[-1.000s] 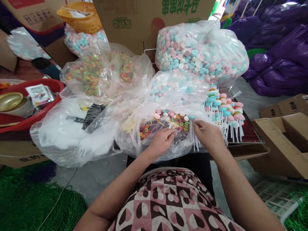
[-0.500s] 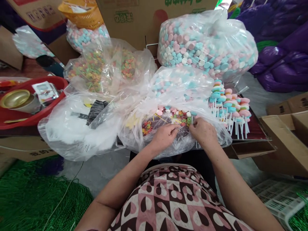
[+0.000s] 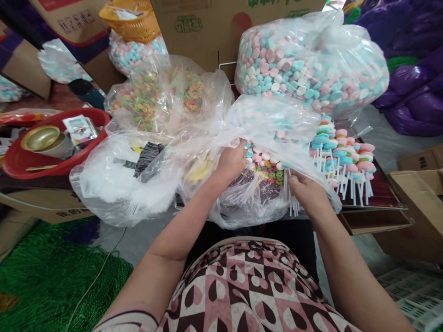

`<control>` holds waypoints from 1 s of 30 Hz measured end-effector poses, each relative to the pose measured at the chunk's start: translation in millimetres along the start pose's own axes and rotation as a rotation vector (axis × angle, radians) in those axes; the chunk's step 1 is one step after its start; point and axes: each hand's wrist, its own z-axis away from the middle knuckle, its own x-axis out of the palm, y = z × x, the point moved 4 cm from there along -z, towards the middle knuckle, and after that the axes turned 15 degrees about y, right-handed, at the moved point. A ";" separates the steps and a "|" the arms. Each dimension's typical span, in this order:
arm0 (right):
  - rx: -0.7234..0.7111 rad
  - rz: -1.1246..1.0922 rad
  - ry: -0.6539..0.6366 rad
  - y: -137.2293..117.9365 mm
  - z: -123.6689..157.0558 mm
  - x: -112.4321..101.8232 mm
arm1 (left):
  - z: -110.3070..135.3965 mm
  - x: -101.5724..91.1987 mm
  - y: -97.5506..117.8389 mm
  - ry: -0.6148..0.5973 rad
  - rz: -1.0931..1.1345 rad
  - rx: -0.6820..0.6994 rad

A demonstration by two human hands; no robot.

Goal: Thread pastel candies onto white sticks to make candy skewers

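My left hand point(image 3: 232, 162) is closed on the edge of a clear plastic bag point(image 3: 277, 120) and holds it up over loose pastel candies point(image 3: 263, 159) and coloured candy rings point(image 3: 272, 175) on a dark tray. My right hand point(image 3: 308, 193) is closed around a bundle of white sticks point(image 3: 292, 203) at the tray's near right edge. Just right of it lies a pile of finished candy skewers point(image 3: 341, 154), pink, blue and white discs on white sticks.
A big bag of pastel candies point(image 3: 311, 64) stands behind, a bag of coloured rings point(image 3: 162, 97) to the left, a white-filled bag point(image 3: 114, 180) nearer. A red basin point(image 3: 20, 161) sits far left, cardboard boxes point(image 3: 415, 203) right, green netting point(image 3: 41, 276) on the floor.
My left hand has moved up from the rings and lifted the plastic bag's edge. My right hand has shifted down and right onto the white sticks. The view has slid slightly.
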 end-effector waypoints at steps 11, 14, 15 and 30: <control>0.442 -0.549 -0.131 10.3 65.0 -10.8 | 19.2 20.2 5.9 -0.158 -0.002 0.200; 0.465 -0.685 -0.192 8.1 76.8 -10.0 | 44.1 11.5 14.4 -0.154 -0.014 0.262; 0.473 -0.725 -0.209 6.4 79.0 -8.9 | 51.2 8.5 16.9 -0.137 -0.006 0.265; -0.084 -0.157 -0.031 -20.2 32.7 15.5 | 66.3 -23.2 11.4 0.143 0.299 0.002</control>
